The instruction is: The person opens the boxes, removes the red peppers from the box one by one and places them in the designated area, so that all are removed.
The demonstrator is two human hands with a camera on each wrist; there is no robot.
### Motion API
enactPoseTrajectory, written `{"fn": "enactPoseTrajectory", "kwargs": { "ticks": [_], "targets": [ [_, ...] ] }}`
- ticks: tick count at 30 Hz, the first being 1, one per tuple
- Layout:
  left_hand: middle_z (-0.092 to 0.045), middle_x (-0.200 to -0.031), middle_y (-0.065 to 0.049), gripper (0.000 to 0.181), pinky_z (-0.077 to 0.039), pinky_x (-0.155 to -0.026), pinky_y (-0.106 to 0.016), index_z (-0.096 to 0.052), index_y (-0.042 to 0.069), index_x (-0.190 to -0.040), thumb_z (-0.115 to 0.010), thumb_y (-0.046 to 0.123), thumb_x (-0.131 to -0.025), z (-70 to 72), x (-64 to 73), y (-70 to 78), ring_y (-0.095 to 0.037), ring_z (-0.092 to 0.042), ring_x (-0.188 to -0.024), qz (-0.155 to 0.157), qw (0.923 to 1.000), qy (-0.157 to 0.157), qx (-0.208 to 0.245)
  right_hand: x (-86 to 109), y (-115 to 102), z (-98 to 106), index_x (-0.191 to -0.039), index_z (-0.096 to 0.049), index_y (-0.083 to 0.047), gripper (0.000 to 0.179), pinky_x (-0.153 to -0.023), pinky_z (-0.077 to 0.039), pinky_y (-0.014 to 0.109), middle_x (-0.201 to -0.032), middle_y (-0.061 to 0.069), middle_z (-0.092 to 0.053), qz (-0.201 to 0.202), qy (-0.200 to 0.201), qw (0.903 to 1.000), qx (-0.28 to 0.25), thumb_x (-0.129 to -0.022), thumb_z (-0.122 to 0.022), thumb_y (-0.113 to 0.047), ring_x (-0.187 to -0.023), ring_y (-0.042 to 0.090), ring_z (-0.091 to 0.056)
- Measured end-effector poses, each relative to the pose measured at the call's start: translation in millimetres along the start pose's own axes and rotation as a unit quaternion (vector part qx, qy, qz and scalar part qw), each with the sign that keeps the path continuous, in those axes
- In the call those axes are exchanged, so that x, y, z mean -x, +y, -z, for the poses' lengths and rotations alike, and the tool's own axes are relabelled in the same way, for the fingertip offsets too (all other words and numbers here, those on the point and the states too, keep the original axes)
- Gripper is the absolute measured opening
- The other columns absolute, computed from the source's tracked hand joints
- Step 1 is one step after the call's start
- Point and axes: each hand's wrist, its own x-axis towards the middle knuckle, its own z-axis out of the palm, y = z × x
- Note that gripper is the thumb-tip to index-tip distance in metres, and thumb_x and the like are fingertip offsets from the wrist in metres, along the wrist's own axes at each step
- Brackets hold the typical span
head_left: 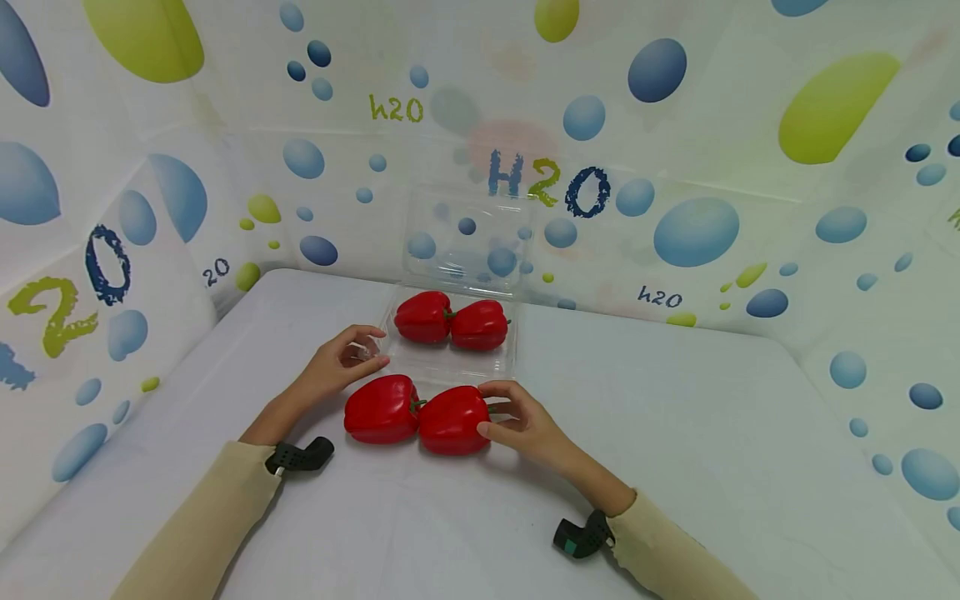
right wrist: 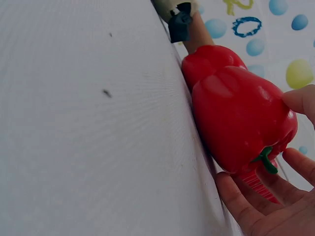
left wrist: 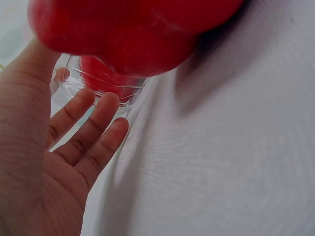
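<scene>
At lower centre, the right hand cups a pepper, fingers spread; lopsided pressure could roll it. The left hand, fingers spread, might nudge the box.

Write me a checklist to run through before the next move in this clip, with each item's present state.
1. Lid out of the way: ok; it stands open at the back.
2. Room in the container: ok; back-left pepper and back-right pepper leave the front bare.
3. Right hand on right front pepper: ok; thumb touches it, fingers curve round its stem end.
4. Grip firm enough to lift: cannot tell.
5. Left hand steadying the container: cannot tell; it is at the left edge, but its hold is unclear.
6. Left front pepper packed: not ok; it lies outside.
</scene>
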Motion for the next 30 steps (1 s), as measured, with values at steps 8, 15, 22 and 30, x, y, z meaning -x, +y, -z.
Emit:
{"fn": "enactPoseTrajectory", "kwargs": {
  "ticks": [8,15,22,30],
  "targets": [
    [-0.059,-0.106,-0.011,0.046,-0.052,-0.079,-0.019,-0.052,0.010,-0.131,-0.070,0.024,-0.091,-1.7,-1.3,-3.2,-0.024,-0.062,-0.094,-0.005,0.9999,0.008,-0.005,-0.6,-2.2,5.5,-0.137,-0.042,0.002,0.052,-0.092,-0.052,0.028,-0.138,0.018,-0.048,-0.002,0.009,0.9999,-0.007,-0.090,-0.066,-0.004,-0.125,0.037,-0.049],
    [-0.058,-0.109,-0.014,0.047,-0.051,-0.082,-0.016,-0.050,0.008,-0.134,-0.068,0.019,-0.092,-0.9,-0.5,3.0,-0.029,-0.062,-0.100,0.004,1.0000,0.001,-0.009,-1.4,-4.7,10.4,-0.138,-0.042,0.002,0.054,-0.092,-0.052,0.029,-0.135,0.018,-0.051,-0.011,0.014,0.9998,-0.004,-0.091,-0.066,-0.006,-0.123,0.034,-0.052],
    [-0.057,-0.106,-0.019,0.044,-0.050,-0.079,-0.014,-0.049,-0.001,-0.131,-0.067,0.010,-0.092,0.5,8.4,30.3,-0.034,-0.061,-0.098,-0.002,1.0000,-0.001,-0.005,-1.4,-5.0,13.4,-0.136,-0.044,0.004,0.049,-0.087,-0.055,0.028,-0.129,0.022,-0.055,0.011,0.027,0.9996,-0.002,-0.091,-0.063,-0.003,-0.118,0.038,-0.056],
    [-0.058,-0.108,-0.016,0.046,-0.049,-0.079,-0.013,-0.049,0.005,-0.133,-0.068,0.013,-0.092,-1.7,0.4,4.4,-0.031,-0.062,-0.098,-0.001,1.0000,0.002,-0.003,-2.3,-8.2,17.1,-0.133,-0.046,0.006,0.045,-0.088,-0.054,0.025,-0.123,0.027,-0.057,0.024,0.052,0.9983,0.012,-0.092,-0.064,-0.003,-0.112,0.040,-0.059]
  ]
}}
